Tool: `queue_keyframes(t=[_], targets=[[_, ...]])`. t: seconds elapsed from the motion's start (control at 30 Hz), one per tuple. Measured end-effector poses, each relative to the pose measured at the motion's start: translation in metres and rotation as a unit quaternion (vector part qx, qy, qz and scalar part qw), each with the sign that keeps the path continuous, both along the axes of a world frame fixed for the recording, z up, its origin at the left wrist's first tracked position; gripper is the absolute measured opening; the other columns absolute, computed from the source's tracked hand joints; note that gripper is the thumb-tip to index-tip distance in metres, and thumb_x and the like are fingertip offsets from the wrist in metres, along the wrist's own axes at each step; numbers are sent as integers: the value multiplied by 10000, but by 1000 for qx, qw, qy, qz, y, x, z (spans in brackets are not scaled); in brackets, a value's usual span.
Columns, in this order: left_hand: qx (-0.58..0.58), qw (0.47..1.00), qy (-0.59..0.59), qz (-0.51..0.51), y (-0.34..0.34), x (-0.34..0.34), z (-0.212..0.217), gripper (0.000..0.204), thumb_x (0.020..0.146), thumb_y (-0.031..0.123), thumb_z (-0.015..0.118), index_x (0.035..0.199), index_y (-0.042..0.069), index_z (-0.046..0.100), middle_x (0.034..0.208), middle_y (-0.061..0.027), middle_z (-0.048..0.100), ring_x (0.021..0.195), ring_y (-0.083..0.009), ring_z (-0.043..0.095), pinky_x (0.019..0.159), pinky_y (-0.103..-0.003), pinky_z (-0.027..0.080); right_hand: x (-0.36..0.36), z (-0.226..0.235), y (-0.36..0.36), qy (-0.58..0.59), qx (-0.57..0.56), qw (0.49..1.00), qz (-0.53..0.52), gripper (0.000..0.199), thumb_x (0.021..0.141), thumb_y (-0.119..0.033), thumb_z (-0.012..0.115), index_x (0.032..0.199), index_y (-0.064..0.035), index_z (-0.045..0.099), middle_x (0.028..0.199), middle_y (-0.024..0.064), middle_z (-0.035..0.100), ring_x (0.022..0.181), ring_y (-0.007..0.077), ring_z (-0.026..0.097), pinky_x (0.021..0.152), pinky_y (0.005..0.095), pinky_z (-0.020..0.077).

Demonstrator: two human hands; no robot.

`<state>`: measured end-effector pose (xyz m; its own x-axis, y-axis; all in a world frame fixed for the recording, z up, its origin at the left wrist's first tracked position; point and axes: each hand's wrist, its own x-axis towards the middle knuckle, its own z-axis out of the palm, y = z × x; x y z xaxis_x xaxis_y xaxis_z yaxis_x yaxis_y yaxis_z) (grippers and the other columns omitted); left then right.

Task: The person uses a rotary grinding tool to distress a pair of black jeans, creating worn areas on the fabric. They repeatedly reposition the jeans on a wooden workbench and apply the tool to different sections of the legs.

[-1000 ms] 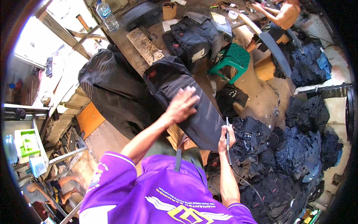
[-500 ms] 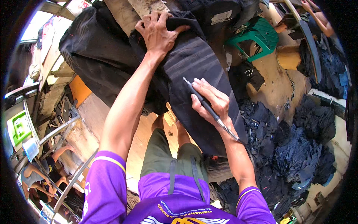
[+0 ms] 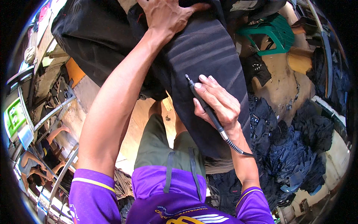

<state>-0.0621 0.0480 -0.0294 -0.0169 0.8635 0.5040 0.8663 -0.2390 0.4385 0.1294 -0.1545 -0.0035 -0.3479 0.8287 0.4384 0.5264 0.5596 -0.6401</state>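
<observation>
Resting splayed on the black cloth (image 3: 209, 48), the left hand (image 3: 164, 18) likely steadies it. The right hand (image 3: 223, 104) has its grip clamped pencil-fashion round a corded pen-shaped tool (image 3: 209, 111), presumably for control, over that cloth.

There is one left hand (image 3: 164, 18), one right hand (image 3: 223, 102) and one pen-shaped corded tool (image 3: 214, 119); purple sleeves (image 3: 95, 196) number two, drawstrings (image 3: 169, 171) two. One green plastic stool (image 3: 286, 33) and one lime-green tray (image 3: 15, 116) show; the dark cloths (image 3: 294, 149) heaped at the floor's (image 3: 279, 89) right edge are uncountable.
</observation>
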Motion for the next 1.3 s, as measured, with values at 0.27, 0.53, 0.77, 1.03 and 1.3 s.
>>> queue_keyframes(t=[0.27, 0.53, 0.77, 1.03, 1.3], targets=[[8, 1000, -1, 3, 2, 0, -7, 952, 773, 651, 907, 1463, 40, 664, 1520, -139, 681, 1413, -312, 617, 1157, -492, 387, 1, 1, 2, -4, -14, 1000, -16, 330, 826, 9, 855, 1152, 34, 814, 1129, 192, 825, 1183, 364, 799, 1098, 504, 627], [-9, 1000, -14, -2, 3, 2, -5, 903, 768, 637, 919, 1412, 50, 682, 1441, -130, 711, 1351, -321, 640, 1148, -480, 403, 2, -2, 3, 4, -9, 1000, -26, 332, 817, 10, 846, 1148, 33, 823, 1109, 177, 829, 1175, 355, 803, 1100, 488, 626], [-4, 1000, -21, -6, 4, 2, -6, 878, 760, 616, 938, 1373, 37, 695, 1385, -164, 724, 1314, -348, 657, 1126, -470, 460, 2, -3, 2, 7, -10, 999, -32, 321, 812, 7, 850, 1131, 20, 822, 1109, 165, 832, 1174, 351, 804, 1086, 494, 635], [-11, 999, -39, -17, 4, 1, -8, 870, 776, 617, 931, 1370, 27, 691, 1363, -187, 723, 1322, -362, 651, 1149, -463, 456, 3, -5, 2, 8, -9, 998, -68, 331, 803, 3, 847, 1132, 27, 827, 1086, 184, 830, 1157, 356, 808, 1078, 487, 640], [-8, 1000, -26, -4, 3, 2, -7, 876, 781, 619, 923, 1396, 40, 689, 1407, -187, 713, 1351, -360, 629, 1162, -476, 428, 4, -7, 2, 10, -7, 998, -59, 309, 801, -2, 842, 1109, 25, 831, 1084, 172, 834, 1139, 353, 814, 1070, 485, 646]])
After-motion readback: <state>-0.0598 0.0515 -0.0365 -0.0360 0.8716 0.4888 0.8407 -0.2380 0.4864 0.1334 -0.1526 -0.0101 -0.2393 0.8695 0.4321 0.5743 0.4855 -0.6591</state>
